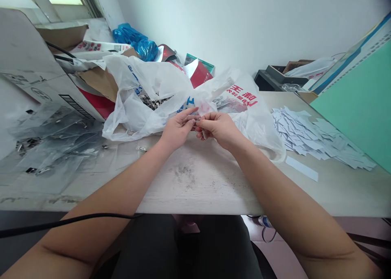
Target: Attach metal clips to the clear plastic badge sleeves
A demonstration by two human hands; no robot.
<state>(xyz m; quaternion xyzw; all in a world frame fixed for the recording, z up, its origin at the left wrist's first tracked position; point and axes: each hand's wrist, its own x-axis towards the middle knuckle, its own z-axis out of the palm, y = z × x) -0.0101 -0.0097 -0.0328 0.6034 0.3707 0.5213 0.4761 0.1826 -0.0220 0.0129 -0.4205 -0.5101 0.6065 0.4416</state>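
Observation:
Above the table's middle, my left hand (179,129) and my right hand (219,128) meet fingertip to fingertip. Both are closed in a pinch around a small shiny metal piece (198,119), mostly covered by the fingers. Another bit of metal (205,135) shows under the curled fingers of my right hand. Just beyond my left hand, a white plastic bag (131,108) lies spread with many small dark metal parts (154,102) inside. Behind my right hand sits a second white bag (259,124) with red print, holding clear packets (230,104).
Clear plastic bags with metal parts (58,148) cover the table's left side, beside a cardboard box (45,79). White paper slips (299,132) are heaped at right, near a green panel (360,99). A black cable (70,220) crosses at lower left.

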